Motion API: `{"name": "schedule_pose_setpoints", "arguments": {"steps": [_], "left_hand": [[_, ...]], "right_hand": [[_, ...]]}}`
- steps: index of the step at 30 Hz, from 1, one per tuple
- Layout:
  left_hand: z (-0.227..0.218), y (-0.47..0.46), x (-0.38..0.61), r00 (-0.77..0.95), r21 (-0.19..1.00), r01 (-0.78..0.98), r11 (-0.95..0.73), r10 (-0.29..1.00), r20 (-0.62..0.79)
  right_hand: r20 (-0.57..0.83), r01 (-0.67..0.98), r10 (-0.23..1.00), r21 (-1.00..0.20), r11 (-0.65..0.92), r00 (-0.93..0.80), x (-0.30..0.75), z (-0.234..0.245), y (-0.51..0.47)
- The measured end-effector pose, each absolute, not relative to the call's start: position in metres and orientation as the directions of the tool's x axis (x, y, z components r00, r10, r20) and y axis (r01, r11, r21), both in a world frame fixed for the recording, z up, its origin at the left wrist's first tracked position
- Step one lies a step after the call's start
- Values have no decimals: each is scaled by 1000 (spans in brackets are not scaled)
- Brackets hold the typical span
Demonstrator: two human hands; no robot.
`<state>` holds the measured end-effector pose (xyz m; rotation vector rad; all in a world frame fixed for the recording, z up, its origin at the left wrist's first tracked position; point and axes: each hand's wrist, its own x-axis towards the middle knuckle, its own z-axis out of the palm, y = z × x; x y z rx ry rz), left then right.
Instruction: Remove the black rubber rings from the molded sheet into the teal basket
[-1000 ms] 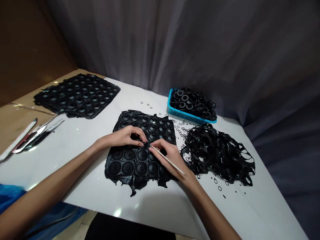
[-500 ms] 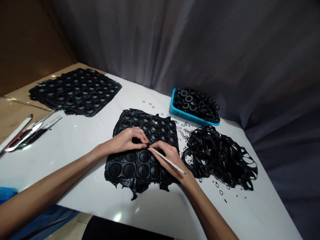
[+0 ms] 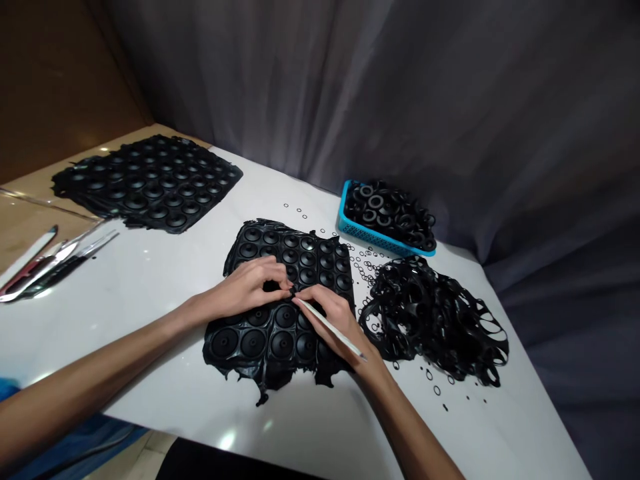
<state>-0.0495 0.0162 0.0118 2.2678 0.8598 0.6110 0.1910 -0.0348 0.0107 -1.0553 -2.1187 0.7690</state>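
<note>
A black molded rubber sheet (image 3: 283, 327) with rows of round cup shapes lies on the white table in front of me. My left hand (image 3: 257, 287) rests over its middle, thumb and fingertips pinched on a small black rubber piece (image 3: 293, 291). Whether that piece is still joined to the sheet, I cannot tell. My right hand (image 3: 333, 310) meets it there, fingers closed around a slim white pen-like tool (image 3: 334, 329). The tool's near end slants back toward my wrist, and its working end is hidden at the fingertips.
Behind to the right stands a blue basket (image 3: 373, 239) full of black rings. Stringy black rubber scrap (image 3: 435, 313) heaps beside the sheet, with thin small rings (image 3: 367, 267) scattered around. Another molded sheet (image 3: 150, 183) lies back left, near several slim tools (image 3: 55, 263). A grey curtain (image 3: 400, 100) hangs behind.
The view has shifted slightly. Both hands stay pinched together over the middle of the sheet, with almost no other visible movement.
</note>
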Motion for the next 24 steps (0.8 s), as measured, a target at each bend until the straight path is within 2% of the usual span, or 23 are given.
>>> {"name": "schedule_pose_setpoints", "arguments": {"steps": [5, 12, 17, 19, 21, 24], "left_hand": [[9, 17, -49, 690, 717, 372, -589, 693, 212], [1, 23, -49, 678, 772, 324, -547, 703, 214], [-2, 24, -44, 659, 805, 372, -462, 742, 121], [-5, 24, -42, 631, 807, 398, -437, 769, 105], [-9, 24, -40, 603, 802, 420, -425, 791, 103], [-15, 26, -38, 579, 823, 424, -378, 812, 74]], "right_hand": [[338, 491, 761, -605, 627, -554, 186, 9, -33], [377, 591, 736, -439, 677, -563, 179, 3, -35], [384, 596, 766, -481, 643, -516, 183, 6, -36], [411, 602, 757, -458, 654, -508, 184, 3, -35], [420, 648, 745, -375, 663, -519, 186, -8, -33], [508, 694, 664, -167, 701, -549, 184, -40, -21]]}}
